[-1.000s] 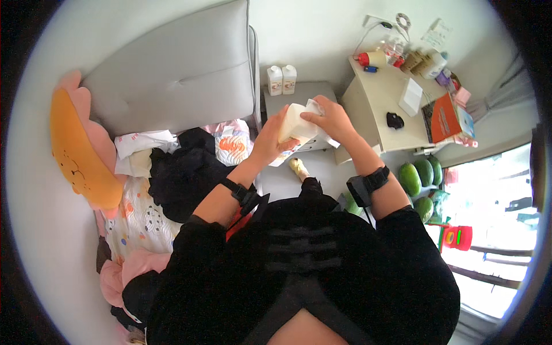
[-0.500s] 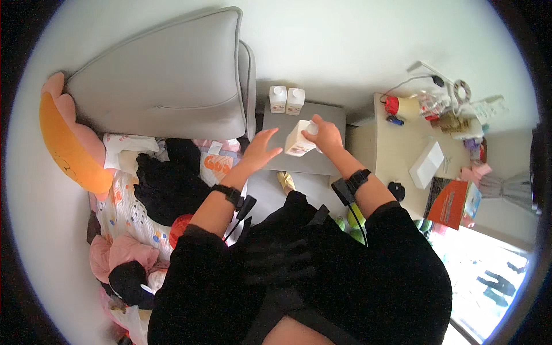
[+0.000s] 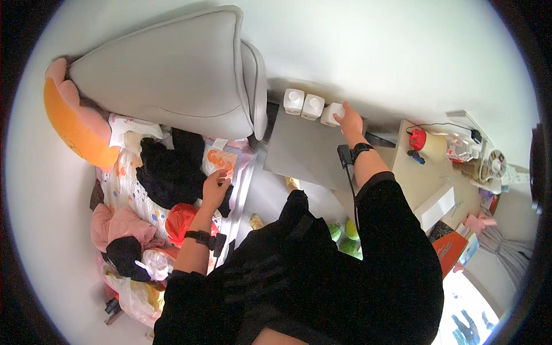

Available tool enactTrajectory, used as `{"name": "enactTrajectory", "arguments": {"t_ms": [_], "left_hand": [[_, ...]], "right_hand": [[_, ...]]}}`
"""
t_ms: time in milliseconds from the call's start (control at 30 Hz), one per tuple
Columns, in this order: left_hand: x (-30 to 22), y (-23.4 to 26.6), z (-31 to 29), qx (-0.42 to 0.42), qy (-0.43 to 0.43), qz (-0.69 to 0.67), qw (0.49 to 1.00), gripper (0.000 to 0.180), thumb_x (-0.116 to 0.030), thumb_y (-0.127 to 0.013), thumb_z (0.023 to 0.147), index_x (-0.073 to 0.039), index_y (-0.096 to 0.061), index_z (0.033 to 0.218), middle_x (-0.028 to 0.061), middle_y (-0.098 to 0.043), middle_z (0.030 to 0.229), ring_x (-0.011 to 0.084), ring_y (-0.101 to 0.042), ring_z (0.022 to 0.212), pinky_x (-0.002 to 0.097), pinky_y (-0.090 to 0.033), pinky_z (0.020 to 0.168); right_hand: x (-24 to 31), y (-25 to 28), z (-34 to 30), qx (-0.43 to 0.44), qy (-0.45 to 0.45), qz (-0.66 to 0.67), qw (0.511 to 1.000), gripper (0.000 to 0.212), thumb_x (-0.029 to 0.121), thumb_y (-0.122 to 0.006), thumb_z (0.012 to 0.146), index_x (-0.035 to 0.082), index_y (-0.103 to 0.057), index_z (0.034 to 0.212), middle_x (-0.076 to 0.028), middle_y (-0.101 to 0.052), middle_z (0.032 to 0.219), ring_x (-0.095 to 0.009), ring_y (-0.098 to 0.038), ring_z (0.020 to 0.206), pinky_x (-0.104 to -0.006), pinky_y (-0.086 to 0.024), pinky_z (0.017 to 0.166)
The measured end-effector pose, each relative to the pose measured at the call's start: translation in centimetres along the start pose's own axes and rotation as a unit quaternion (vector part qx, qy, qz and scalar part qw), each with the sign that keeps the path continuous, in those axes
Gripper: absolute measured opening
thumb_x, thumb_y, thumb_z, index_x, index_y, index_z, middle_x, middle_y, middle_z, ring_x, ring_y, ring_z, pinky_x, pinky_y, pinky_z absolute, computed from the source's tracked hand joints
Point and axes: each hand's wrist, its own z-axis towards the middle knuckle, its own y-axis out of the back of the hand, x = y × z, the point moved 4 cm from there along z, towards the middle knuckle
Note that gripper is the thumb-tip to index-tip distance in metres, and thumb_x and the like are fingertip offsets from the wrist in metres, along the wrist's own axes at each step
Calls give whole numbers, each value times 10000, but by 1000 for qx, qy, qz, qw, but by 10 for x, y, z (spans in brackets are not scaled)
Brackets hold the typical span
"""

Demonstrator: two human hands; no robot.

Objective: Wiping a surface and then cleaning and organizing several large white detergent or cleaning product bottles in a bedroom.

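Three white square bottles stand in a row at the back of the grey nightstand, against the wall. My right hand is closed on the cap end of the rightmost bottle, which rests at the nightstand's back right. To its left are the middle bottle and the left bottle, both upright. My left hand hangs over the edge of the bed, fingers loosely bent and apart, with nothing seen in it. Near it lie an orange-printed white packet and black clothing.
The grey padded headboard rises left of the nightstand. A desk at the right bears a red-and-cream container and a white box. Green round fruits lie on the floor. A red bag sits on the bed.
My right hand has carried the bottle from above the nightstand's front to the row at its back. My left hand has moved away left and down toward the bed. The view has shifted.
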Motion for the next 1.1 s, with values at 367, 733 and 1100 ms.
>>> {"name": "enactTrajectory", "arguments": {"t_ms": [367, 733, 1100], "left_hand": [[26, 1, -14, -17, 16, 13, 1000, 340, -121, -676, 794, -5, -627, 1110, 143, -670, 1014, 226, -671, 874, 329, -527, 768], [35, 11, -21, -15, 9, -4, 1000, 311, -113, -662, 803, 7, -628, 1087, 133, -673, 966, 212, -659, 849, 325, -523, 773], [96, 31, -67, -98, 21, -52, 994, 281, -179, -681, 793, -13, -664, 1019, 130, -689, 861, 214, -672, 786, 332, -533, 736]], "right_hand": [[7, -25, 28, 12, 16, -25, 999, 619, 375, -665, 819, 147, -423, 1341, -194, -668, 992, -383, -641, 882, -463, -520, 741], [25, -14, 27, -18, 19, 14, 1000, 620, 293, -745, 752, 0, -459, 1218, -264, -649, 950, -419, -627, 909, -474, -513, 777], [-6, -77, 19, 28, 365, -470, 803, 231, 210, -519, 862, 129, -731, 820, -107, -680, 810, -268, -648, 794, -427, -473, 721]]}}
